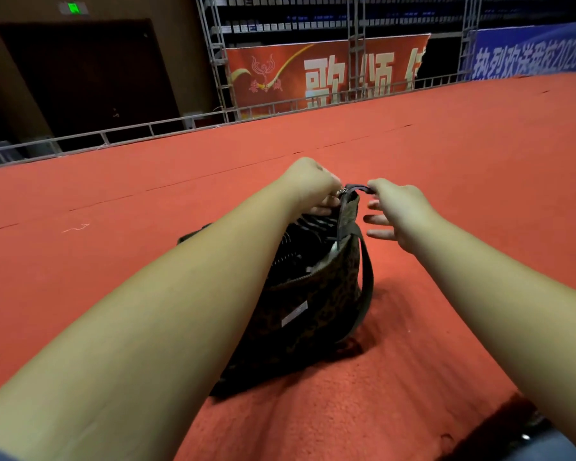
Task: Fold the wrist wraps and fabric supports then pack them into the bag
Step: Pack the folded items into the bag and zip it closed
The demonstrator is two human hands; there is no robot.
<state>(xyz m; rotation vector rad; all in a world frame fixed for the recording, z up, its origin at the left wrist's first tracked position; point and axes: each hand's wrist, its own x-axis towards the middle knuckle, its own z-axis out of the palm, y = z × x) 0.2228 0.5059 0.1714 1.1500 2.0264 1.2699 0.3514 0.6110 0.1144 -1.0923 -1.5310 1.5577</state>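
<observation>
The bag (313, 294) sits on the red floor (446, 194) between my arms, mouth open, dark fabric (308, 232) inside. My left hand (308, 183) curls its fingers on the far rim by the zip (342, 194). My right hand (401, 211) pinches the strap (358, 188), its other fingers spread, probably to steady the bag for zipping.

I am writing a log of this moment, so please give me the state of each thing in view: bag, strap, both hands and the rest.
bag: open, mouth gaping.
dark striped fabric: inside the bag.
strap: slack along the bag's right side.
left hand: grips the bag's far end.
right hand: pinches the strap's far end, other fingers spread.
exit sign: lit green.
door: closed.
</observation>
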